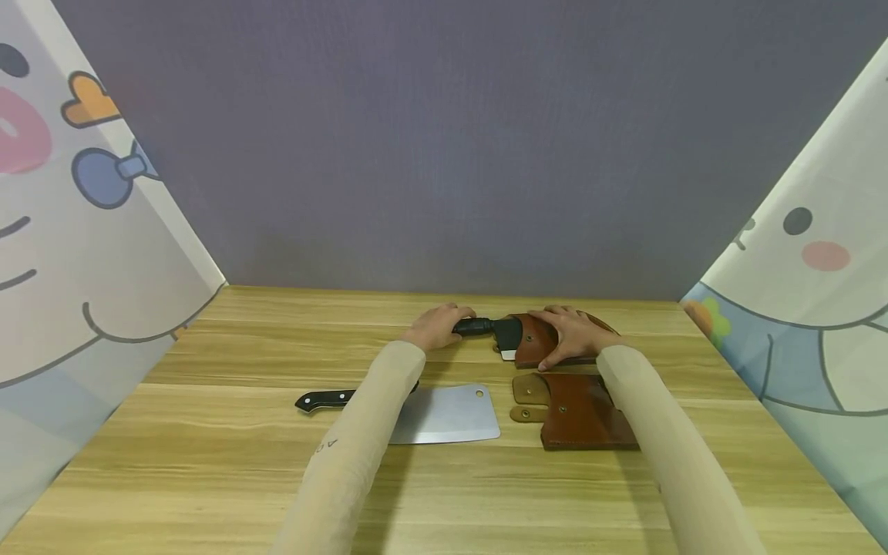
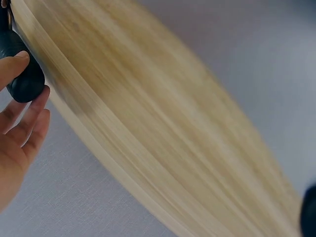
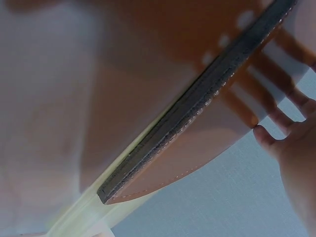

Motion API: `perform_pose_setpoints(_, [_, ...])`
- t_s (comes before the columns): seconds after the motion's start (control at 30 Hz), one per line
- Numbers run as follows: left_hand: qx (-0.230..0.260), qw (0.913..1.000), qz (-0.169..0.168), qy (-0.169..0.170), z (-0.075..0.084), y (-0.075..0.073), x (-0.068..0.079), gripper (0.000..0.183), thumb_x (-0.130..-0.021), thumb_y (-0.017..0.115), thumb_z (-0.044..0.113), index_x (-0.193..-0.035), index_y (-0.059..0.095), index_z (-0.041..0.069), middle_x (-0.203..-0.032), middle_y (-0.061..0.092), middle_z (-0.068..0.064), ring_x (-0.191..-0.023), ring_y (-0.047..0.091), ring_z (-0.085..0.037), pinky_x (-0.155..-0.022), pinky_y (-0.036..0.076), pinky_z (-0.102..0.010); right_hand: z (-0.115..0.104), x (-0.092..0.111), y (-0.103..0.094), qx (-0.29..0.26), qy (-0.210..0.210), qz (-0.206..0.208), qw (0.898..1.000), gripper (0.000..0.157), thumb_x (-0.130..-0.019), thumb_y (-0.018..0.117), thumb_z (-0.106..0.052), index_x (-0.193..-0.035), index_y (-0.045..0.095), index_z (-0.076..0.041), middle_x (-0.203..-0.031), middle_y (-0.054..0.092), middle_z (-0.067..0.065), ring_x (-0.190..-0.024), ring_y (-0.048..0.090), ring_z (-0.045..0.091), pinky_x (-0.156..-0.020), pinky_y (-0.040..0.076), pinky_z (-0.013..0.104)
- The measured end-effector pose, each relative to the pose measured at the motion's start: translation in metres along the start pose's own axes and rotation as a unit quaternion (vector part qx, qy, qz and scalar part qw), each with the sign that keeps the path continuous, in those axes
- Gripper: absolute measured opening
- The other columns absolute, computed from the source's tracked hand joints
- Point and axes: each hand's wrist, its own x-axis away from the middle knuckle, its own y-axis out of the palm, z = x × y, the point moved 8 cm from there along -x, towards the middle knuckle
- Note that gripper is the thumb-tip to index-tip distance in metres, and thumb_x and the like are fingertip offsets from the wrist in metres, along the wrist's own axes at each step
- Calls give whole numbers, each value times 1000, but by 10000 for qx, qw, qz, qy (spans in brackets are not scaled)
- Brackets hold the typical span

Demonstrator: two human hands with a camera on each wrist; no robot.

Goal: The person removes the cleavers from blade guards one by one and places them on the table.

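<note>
Thumb and fingers of my left hand pinch the black handle of a knife near the back of the table. The knife's dark blade, with a bright lower edge, shows partly outside a brown leather sheath. My right hand spans this sheath, thumb at its near edge and fingertips at the far edge. Up close in the right wrist view, the fingertips meet the glossy, stitched leather; the sheath's dark edge runs diagonally there.
A cleaver with a black handle lies flat, partly hidden under the left forearm. Another brown leather sheath, with two snap straps at its left, lies partly beneath the right forearm. A grey wall rises behind the wooden table.
</note>
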Motion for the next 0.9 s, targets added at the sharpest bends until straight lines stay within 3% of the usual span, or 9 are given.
perform_pose_setpoints(0.37, [-81,9994,183,286,2,-2,0,50,-86,64,16,-133,46,19,-132,52,-4,-117,52,-23,-99,41,-37,-2,1,-3,85,-5,83,9999,106,-59,80,-51,-143,30,-9,-142,28,27,-128,22,52,-97,13,72])
perform_pose_setpoints(0.67, [-224,9993,138,251,-1,-3,0,53,-87,63,21,-136,42,22,-132,52,-4,-115,53,-23,-96,43,-38,-6,1,-9,287,-88,242,9993,108,-56,80,-54,-142,32,-11,-141,32,25,-127,24,52,-96,16,72])
perform_pose_setpoints(0.9, [-20,9989,324,325,0,-10,4,52,-86,64,20,-133,45,19,-127,56,-7,-110,56,-24,-91,46,-39,-10,4,-15,358,-110,325,9988,108,-55,80,-55,-142,32,-11,-142,32,23,-128,25,49,-97,16,71])
